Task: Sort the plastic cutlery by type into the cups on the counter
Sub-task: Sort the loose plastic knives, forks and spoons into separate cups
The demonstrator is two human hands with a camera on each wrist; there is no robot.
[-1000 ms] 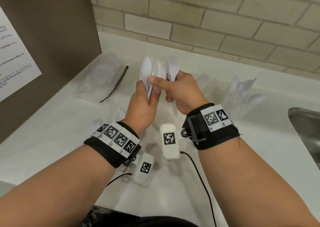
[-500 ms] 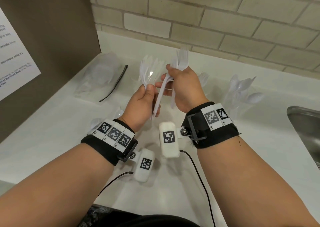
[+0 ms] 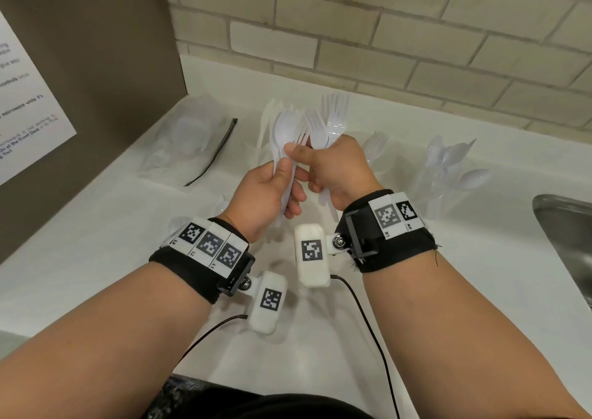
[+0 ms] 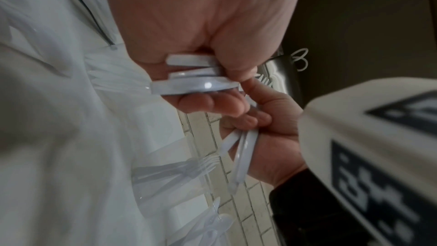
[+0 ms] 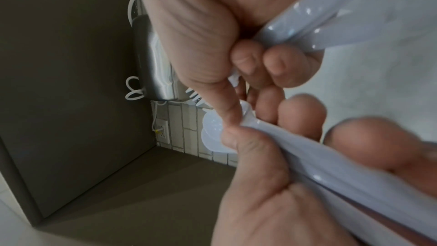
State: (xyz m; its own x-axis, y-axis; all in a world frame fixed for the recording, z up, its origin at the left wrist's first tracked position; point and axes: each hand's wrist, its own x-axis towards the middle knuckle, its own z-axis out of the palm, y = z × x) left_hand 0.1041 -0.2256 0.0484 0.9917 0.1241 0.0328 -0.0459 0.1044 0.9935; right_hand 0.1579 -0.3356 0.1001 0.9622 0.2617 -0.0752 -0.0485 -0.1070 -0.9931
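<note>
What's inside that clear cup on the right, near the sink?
The clear cup holds several white spoons, bowls pointing up and fanning over the rim. Their handles blur through the plastic, so an exact count is not possible.

A white counter [image 3: 80, 242] is backed by a wall of pale beige brick tiles [image 3: 384, 28] with light grout. On the left, a dark grey-brown panel [image 3: 96, 66] stands upright on the counter, and a white printed sheet [image 3: 28, 105] is fixed to it. A steel sink [image 3: 567, 242] is set into the counter at the right edge. An outlet [image 5: 162, 131] is seen on the tiles.
</note>
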